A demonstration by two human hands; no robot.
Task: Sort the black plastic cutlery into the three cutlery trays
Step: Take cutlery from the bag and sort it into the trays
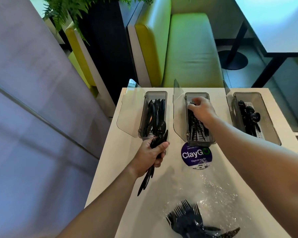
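A: White counter [163, 182]: right hand [202, 109] curled inside middle tray [212, 134], its grasp hidden. Left hand [150, 156] fists mixed cutlery bundle [157, 136] beside it.

B: Risk: fistful slips, spoons mixing into knife tray [144, 114].

Cream-white rectangular counter [110, 169] with a round purple "ClayGo" sticker [196, 156] near its centre. Beyond the far edge, a lime-green padded bench seat [189, 48] with yellow-green backrest [151, 40]. Green fern plant [67, 11] in a dark planter [101, 40] at top left. Grey-lilac panelled wall [33, 100] on the left. White table [273, 23] on a black pedestal base [234, 60] at top right, grey floor below. Cool, bright light.
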